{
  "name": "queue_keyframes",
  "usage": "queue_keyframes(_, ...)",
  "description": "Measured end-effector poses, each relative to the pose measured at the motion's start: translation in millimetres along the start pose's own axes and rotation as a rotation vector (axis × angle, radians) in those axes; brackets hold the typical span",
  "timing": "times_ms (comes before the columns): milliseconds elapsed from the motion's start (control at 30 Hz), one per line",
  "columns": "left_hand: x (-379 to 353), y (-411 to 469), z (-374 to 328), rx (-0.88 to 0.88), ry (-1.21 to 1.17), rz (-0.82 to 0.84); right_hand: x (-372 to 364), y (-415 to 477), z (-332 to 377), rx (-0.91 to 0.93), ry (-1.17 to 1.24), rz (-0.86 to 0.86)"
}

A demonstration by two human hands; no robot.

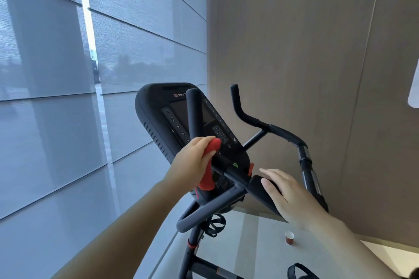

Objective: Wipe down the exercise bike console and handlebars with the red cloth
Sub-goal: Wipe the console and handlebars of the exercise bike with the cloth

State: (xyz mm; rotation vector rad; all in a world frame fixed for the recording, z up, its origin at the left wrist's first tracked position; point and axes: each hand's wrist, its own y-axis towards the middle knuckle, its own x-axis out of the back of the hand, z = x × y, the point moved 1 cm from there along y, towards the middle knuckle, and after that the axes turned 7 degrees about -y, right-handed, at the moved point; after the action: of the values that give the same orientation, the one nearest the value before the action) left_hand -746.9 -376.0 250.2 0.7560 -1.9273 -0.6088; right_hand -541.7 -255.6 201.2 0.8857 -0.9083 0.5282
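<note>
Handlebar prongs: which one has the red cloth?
The prong in front of the console, where the left hand grips the red cloth; the other prong, by the wall, is bare.

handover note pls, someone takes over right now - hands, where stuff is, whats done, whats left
Left hand: grips the red cloth, wrapped round the base of the left upright grip.
Right hand: flat, fingers straight, resting on the black arm pad.
Console: just behind the left grip, cloth not on it.
Done: cannot tell what is already wiped.
Left, probably: rest of the left grip, right handlebar, console.
</note>
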Motion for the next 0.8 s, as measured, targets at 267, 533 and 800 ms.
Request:
queue_keyframes(267, 28.4, 14.1, 21.8, 0.073, -0.054, -0.079, -7.5, 39.6, 40.6, 0.115, 0.003, 0.0)
queue_keyframes(533, 59.3, 39.3, 66.2, 0.113, -0.138, -0.189, -22.6, 44.5, 44.0, -0.001, -0.077, -0.043)
queue_keyframes(800, 50.6, 100.7, 61.3, 0.145, -0.352, -0.214, -21.6, 45.3, 51.8, -0.107, -0.099, -0.064)
